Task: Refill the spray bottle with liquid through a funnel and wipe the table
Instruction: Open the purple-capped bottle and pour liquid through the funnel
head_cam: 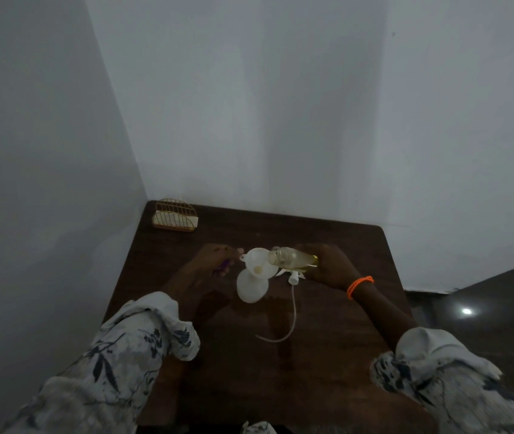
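A white spray bottle (251, 288) stands in the middle of the dark wooden table (327, 355) with a white funnel (259, 264) in its neck. My right hand (331, 266) grips a clear bottle of yellowish liquid (293, 256), tipped on its side with its mouth over the funnel. My left hand (218, 260) pinches the funnel's small tab at its left rim and also holds something small and purple. The white spray head (293, 277) lies on the table just right of the bottle, its long tube (291, 317) curling toward me.
A gold wire holder (175, 215) with white napkins stands at the table's far left corner, close to the walls. Walls enclose the table on the left and behind. Dark floor shows beyond the table's right edge.
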Action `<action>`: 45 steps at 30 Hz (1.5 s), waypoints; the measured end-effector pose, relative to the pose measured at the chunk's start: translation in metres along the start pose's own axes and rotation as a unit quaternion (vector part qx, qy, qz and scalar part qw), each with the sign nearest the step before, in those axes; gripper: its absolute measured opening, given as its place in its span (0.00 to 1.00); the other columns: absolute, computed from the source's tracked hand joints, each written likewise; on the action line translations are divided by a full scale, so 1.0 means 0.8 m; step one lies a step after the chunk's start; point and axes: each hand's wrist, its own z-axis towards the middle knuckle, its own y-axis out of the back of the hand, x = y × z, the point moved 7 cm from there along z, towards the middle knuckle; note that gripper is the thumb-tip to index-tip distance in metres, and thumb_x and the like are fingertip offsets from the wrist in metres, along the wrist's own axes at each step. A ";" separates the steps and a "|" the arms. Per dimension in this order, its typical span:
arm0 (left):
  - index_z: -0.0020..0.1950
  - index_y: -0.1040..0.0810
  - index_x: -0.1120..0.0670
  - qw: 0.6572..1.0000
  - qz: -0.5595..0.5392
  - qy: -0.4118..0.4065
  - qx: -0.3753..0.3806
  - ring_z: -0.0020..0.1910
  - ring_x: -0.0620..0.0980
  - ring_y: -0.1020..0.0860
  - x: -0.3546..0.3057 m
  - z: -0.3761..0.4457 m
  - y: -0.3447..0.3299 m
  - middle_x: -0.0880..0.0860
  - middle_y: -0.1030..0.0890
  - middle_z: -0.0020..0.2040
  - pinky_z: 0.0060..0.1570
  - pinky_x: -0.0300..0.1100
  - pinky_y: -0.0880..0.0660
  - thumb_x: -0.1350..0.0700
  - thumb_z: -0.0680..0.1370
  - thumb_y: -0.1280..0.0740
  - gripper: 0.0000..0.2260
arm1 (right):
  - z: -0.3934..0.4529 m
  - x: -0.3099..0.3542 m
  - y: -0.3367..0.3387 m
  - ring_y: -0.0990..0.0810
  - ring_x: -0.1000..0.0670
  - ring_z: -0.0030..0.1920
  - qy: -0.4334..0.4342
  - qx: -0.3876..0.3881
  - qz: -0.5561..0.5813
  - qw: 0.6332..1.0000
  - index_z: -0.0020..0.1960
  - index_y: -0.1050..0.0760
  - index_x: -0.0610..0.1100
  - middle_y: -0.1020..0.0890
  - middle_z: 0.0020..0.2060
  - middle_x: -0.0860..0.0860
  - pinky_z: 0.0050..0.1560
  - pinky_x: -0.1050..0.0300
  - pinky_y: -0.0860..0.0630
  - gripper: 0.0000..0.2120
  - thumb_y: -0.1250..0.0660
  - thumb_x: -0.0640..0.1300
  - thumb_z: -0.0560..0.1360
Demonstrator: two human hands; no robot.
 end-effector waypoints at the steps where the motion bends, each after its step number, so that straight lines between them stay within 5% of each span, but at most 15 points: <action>1: 0.50 0.14 0.58 1.000 0.003 0.000 0.001 0.37 0.51 0.23 0.000 0.000 0.000 0.56 0.18 0.41 0.36 0.43 0.25 0.48 0.76 0.26 0.13 | 0.000 0.001 0.000 0.16 0.50 0.54 0.003 0.000 0.000 1.000 0.67 0.22 0.48 0.15 0.56 0.50 0.52 0.54 0.21 0.27 0.22 0.45 0.68; 5: 0.50 0.15 0.58 1.000 0.021 0.002 -0.004 0.34 0.49 0.23 -0.001 -0.001 0.001 0.56 0.19 0.40 0.33 0.42 0.26 0.48 0.78 0.27 0.13 | 0.000 0.003 0.000 0.16 0.49 0.54 -0.001 0.001 -0.008 1.000 0.66 0.21 0.47 0.15 0.57 0.49 0.50 0.59 0.24 0.27 0.22 0.44 0.67; 20: 0.49 0.13 0.54 1.000 0.021 -0.005 -0.009 0.39 0.53 0.21 0.006 0.001 0.008 0.58 0.17 0.44 0.37 0.45 0.24 0.47 0.76 0.25 0.11 | 0.002 0.014 0.003 0.16 0.50 0.54 0.011 0.002 -0.004 1.000 0.65 0.21 0.49 0.14 0.56 0.51 0.53 0.50 0.19 0.30 0.27 0.56 0.65; 33: 0.52 0.14 0.56 0.999 0.042 -0.005 -0.009 0.39 0.52 0.22 -0.002 -0.007 0.008 0.57 0.18 0.43 0.36 0.42 0.24 0.48 0.77 0.27 0.12 | 0.006 0.020 0.008 0.16 0.48 0.54 0.009 0.002 -0.016 1.000 0.64 0.20 0.51 0.14 0.55 0.52 0.52 0.49 0.20 0.27 0.29 0.56 0.66; 38: 0.52 0.15 0.58 0.999 0.030 0.008 -0.013 0.39 0.52 0.23 -0.001 -0.009 0.008 0.58 0.18 0.43 0.36 0.42 0.25 0.50 0.77 0.26 0.11 | 0.008 0.021 0.009 0.16 0.47 0.54 0.021 -0.003 -0.041 0.999 0.64 0.21 0.50 0.15 0.55 0.51 0.53 0.48 0.20 0.25 0.24 0.48 0.68; 45: 0.48 0.15 0.56 1.000 0.020 0.004 -0.010 0.37 0.51 0.24 -0.004 -0.013 0.006 0.56 0.19 0.41 0.36 0.42 0.26 0.52 0.78 0.27 0.07 | 0.007 0.019 0.010 0.16 0.49 0.51 0.020 -0.005 -0.038 0.999 0.63 0.21 0.54 0.14 0.52 0.53 0.50 0.48 0.19 0.22 0.27 0.52 0.69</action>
